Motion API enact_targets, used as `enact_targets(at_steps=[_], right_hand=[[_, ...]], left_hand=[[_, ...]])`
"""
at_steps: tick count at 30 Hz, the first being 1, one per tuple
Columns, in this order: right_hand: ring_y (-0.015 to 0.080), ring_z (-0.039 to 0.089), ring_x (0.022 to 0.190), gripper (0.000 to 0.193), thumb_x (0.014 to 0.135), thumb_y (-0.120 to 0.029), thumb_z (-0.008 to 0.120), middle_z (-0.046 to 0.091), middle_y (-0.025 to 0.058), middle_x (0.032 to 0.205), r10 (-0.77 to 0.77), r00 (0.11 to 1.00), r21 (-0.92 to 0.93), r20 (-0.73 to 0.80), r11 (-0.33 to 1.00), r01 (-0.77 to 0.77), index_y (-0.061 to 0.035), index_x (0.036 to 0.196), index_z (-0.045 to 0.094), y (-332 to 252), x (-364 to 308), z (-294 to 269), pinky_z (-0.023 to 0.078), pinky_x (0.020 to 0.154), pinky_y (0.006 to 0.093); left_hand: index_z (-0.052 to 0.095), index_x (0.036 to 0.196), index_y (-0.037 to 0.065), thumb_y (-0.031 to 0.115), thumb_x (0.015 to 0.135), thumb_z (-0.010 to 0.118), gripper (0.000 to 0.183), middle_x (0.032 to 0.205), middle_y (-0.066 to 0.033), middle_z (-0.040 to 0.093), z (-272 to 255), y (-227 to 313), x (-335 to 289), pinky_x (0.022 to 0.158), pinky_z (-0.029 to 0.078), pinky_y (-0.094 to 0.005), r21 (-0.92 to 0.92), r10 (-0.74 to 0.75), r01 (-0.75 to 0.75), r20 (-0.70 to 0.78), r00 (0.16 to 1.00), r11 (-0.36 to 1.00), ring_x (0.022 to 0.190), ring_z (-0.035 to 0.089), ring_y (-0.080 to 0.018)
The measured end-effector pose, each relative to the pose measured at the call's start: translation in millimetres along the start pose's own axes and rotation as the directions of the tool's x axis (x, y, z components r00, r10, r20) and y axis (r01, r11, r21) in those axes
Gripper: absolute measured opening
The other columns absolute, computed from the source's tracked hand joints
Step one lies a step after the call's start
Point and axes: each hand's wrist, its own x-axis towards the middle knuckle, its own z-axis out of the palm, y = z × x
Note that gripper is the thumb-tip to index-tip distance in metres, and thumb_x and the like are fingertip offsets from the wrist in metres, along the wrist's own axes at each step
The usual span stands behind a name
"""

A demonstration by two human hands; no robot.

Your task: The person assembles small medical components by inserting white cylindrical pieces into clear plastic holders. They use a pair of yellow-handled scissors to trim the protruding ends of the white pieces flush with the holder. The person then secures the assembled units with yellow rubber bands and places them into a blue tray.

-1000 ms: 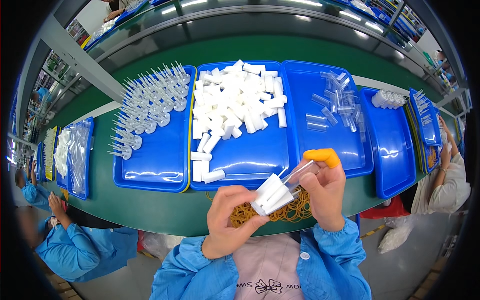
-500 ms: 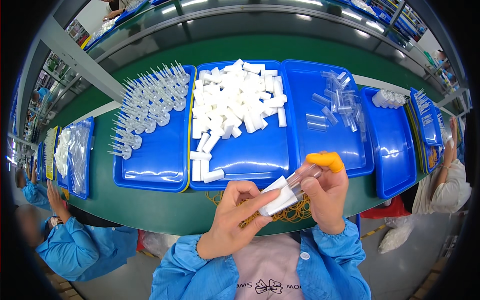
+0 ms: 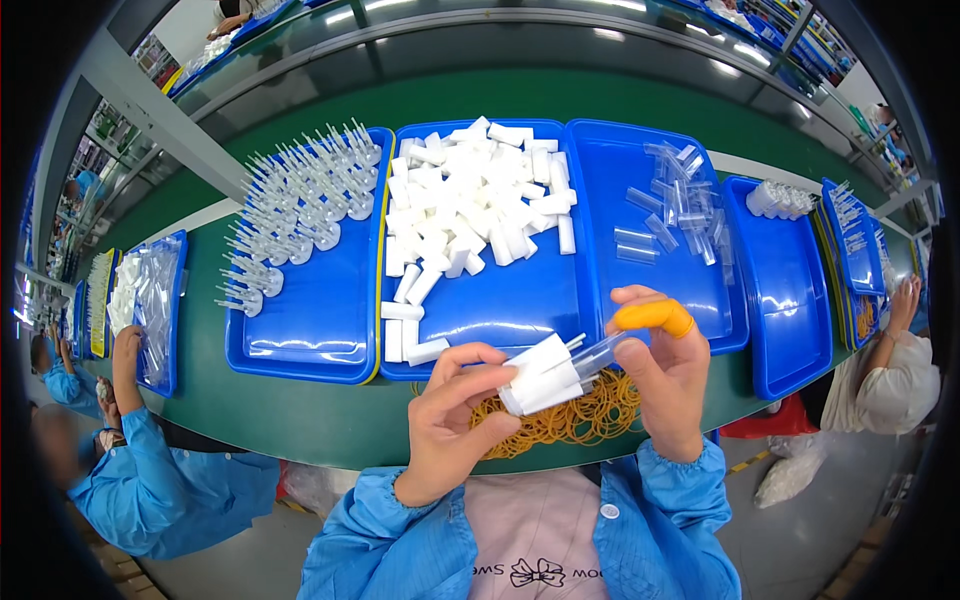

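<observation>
My left hand (image 3: 450, 415) pinches the left end of a small bundle of white cylinders (image 3: 545, 372) between thumb and fingers. Thin pale stems stick out from the bundle's right end. In my right hand (image 3: 668, 375), a clear plastic tube (image 3: 603, 352) is gripped between the thumb and the index finger, which wears an orange finger cot (image 3: 655, 317). The tube's left end meets the bundle, and how far it overlaps the stems is hard to make out. Beneath both hands lies a heap of yellow-brown rubber bands (image 3: 585, 418) on the green table.
Ahead stand blue trays: one with upright stemmed grey parts (image 3: 300, 205), one with loose white cylinders (image 3: 470, 200), one with clear tubes (image 3: 685, 205). Another blue tray (image 3: 790, 300) at right holds a white cluster (image 3: 780, 199). Co-workers sit left (image 3: 140, 490) and right (image 3: 895, 375).
My left fingers have drawn back to the bundle's left end, exposing more of it. The right hand shifted slightly right with the tube. The left co-worker's hand moved to a tray.
</observation>
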Motion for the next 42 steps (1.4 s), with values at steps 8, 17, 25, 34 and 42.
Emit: enact_targets(at_steps=[8,17,25,34,42], right_hand=[[0.0291,0.052,0.111,0.015,0.075,-0.004,0.071,0.061,0.0060,0.090,-0.091,0.995,-0.014,0.048,0.996,0.092,-0.0015,0.088,0.063,-4,-13,11,0.038,0.094,0.0414],[0.0297,0.059,0.104,0.017,0.071,-0.011,0.076,0.062,0.0042,0.088,-0.209,0.965,-0.182,0.157,0.955,0.236,-0.0046,0.082,0.065,-8,-19,14,0.033,0.098,0.0523],[0.0293,0.057,0.107,0.015,0.073,-0.007,0.072,0.063,0.0062,0.091,-0.145,0.963,-0.188,0.227,0.964,0.189,-0.0043,0.086,0.066,-8,-8,10,0.039,0.095,0.0436],[0.0271,0.054,0.088,0.020,0.075,-0.010,0.068,0.058,0.0094,0.091,-0.272,0.942,-0.938,0.195,0.230,0.261,-0.0060,0.094,0.068,53,71,-56,0.040,0.075,0.0376],[0.0258,0.059,0.082,0.026,0.077,-0.007,0.066,0.059,0.0091,0.093,-0.168,0.968,-0.918,0.188,0.321,0.234,-0.0012,0.102,0.063,62,59,-51,0.044,0.071,0.0376]], left_hand=[[0.049,0.121,-0.006,-0.007,0.076,0.070,0.050,0.120,-0.0123,0.045,-7,3,-3,0.100,0.044,-0.0371,-0.237,-0.140,0.149,0.055,0.989,0.960,0.110,0.054,-0.0236],[0.053,0.112,-0.006,-0.008,0.073,0.072,0.043,0.116,-0.0120,0.046,-3,6,-5,0.099,0.046,-0.0380,-0.198,-0.101,0.120,0.106,0.989,0.973,0.110,0.054,-0.0227],[0.052,0.113,-0.004,-0.012,0.073,0.069,0.044,0.116,-0.0113,0.047,-6,-1,-5,0.099,0.045,-0.0380,-0.202,-0.140,0.151,0.066,0.988,0.968,0.111,0.053,-0.0223],[0.051,0.114,-0.002,-0.014,0.075,0.063,0.043,0.114,-0.0115,0.053,-7,4,-1,0.098,0.045,-0.0358,-0.273,-0.195,0.188,0.000,0.981,0.943,0.110,0.054,-0.0208],[0.052,0.113,-0.003,-0.012,0.073,0.066,0.044,0.115,-0.0120,0.051,-11,0,-3,0.098,0.045,-0.0363,-0.235,-0.180,0.161,-0.060,0.982,0.959,0.109,0.054,-0.0202]])
